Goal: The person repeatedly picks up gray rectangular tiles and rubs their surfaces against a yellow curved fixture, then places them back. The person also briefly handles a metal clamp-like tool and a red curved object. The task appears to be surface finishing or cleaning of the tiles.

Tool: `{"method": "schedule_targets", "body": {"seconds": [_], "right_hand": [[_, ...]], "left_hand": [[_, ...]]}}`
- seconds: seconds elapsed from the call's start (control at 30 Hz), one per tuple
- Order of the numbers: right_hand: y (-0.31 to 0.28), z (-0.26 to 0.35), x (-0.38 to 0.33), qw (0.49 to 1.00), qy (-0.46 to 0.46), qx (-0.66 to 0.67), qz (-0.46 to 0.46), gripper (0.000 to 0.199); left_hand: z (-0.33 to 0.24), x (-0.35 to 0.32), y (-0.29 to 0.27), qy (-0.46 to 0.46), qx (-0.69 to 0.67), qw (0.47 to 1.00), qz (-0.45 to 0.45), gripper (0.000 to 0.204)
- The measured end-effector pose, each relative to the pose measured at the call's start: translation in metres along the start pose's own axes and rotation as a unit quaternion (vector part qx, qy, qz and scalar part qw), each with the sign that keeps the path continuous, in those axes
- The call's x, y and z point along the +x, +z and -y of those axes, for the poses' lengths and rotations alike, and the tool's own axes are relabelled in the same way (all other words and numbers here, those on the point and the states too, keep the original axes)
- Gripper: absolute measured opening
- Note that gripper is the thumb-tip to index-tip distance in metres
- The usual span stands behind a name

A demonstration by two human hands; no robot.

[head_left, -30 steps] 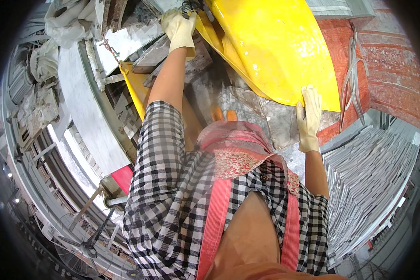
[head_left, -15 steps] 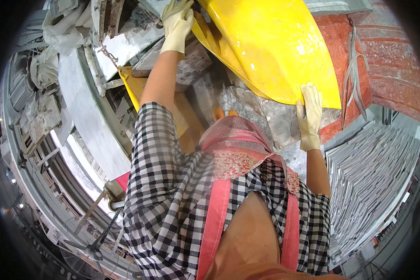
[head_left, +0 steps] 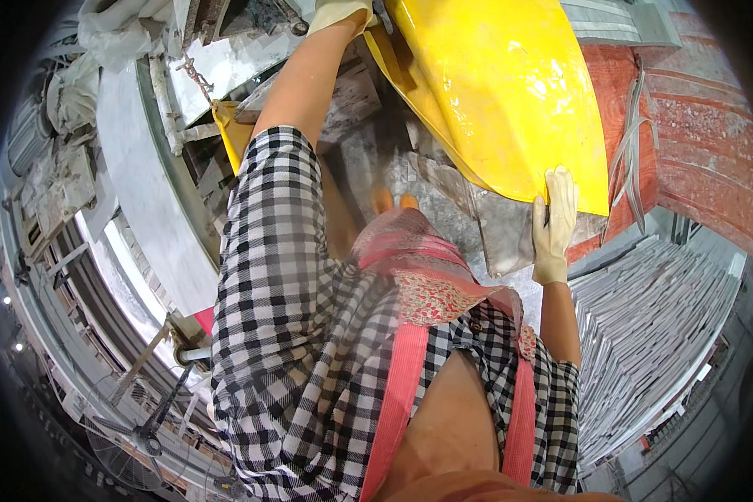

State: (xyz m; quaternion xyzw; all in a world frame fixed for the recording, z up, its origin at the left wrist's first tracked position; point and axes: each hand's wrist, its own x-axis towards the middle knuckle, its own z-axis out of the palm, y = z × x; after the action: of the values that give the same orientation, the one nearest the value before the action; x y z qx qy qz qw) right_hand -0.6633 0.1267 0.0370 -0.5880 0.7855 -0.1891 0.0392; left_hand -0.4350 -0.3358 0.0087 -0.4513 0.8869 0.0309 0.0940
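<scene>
The cream-gloved left hand (head_left: 340, 12) is cut off by the top edge, its fingers out of view. The large glossy yellow sheet (head_left: 510, 100) is cropped there too.

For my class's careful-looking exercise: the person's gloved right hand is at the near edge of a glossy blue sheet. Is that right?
Not quite: the glossy sheet is yellow, not blue, as the head view shows. The gloved right hand is at its near edge.

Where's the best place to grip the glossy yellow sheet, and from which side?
Grip the glossy yellow sheet probably by its near edge, toward the right corner, from the wearer's side: that rim is thin and exposed, and the cream-gloved right hand lies there. The left side looks folded, so less tidy.
</scene>
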Motion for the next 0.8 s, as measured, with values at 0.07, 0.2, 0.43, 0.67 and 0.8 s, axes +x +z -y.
{"method": "schedule_targets", "body": {"seconds": [0.07, 0.2, 0.43, 0.67, 0.8], "right_hand": [[0.0, -0.001, 0.0, 1.0, 0.004, -0.003, -0.002, 0.043], [0.0, -0.006, -0.001, 1.0, 0.002, -0.004, 0.01, 0.044], [-0.001, -0.007, 0.0, 1.0, -0.019, 0.007, -0.009, 0.043], [-0.006, -0.055, -0.006, 0.999, -0.012, 0.019, -0.038, 0.043], [-0.01, -0.068, -0.023, 0.998, -0.033, 0.027, -0.049, 0.044]], "left_hand": [[-0.003, 0.002, 0.005, -0.009, 0.017, 1.0, -0.004, 0.027], [-0.003, 0.015, 0.023, 0.008, 0.016, 1.0, -0.004, 0.024], [0.021, 0.015, 0.012, 0.03, 0.003, 0.999, 0.016, 0.03], [0.005, -0.013, -0.012, -0.035, -0.16, 0.978, -0.131, 0.044], [-0.003, -0.035, 0.018, -0.055, -0.065, 0.992, -0.095, 0.039]]}}
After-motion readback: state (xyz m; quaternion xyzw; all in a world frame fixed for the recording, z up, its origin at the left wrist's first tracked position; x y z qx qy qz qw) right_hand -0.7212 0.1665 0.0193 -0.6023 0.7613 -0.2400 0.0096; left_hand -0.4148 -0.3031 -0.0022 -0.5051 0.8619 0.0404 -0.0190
